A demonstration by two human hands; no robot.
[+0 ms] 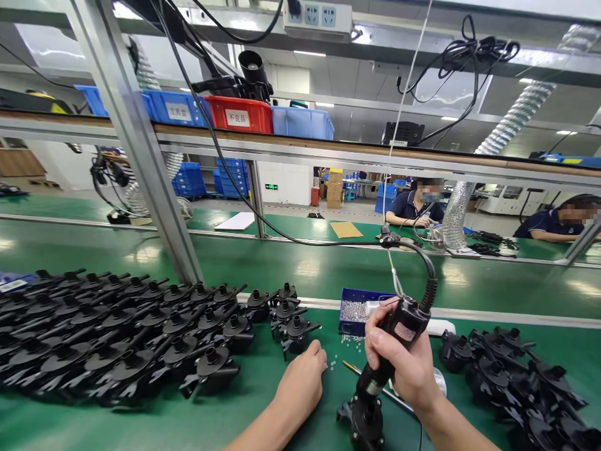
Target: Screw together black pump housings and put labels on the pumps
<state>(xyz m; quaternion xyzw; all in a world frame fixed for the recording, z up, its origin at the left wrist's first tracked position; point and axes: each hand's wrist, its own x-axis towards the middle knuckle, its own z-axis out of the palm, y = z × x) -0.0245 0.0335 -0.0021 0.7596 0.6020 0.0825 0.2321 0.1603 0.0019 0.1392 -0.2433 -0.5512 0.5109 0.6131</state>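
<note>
My right hand is wrapped round a black electric screwdriver, held at a tilt. Its lower end comes down at a black plastic housing on the green bench; whether the tip touches it cannot be made out. My left hand rests on the bench with its fingers curled and pinched. Whatever is between those fingertips, if anything, is hidden. Small loose shiny parts lie just right of the fingertips. Behind the screwdriver stands a blue tray of tiny metal parts, partly covered by my right hand.
Rows of black housings fill the left side, and more housings are heaped on the right. A thin brass-tipped rod lies beneath the screwdriver. The screwdriver's cable hangs across the view. Two people sit across the bench.
</note>
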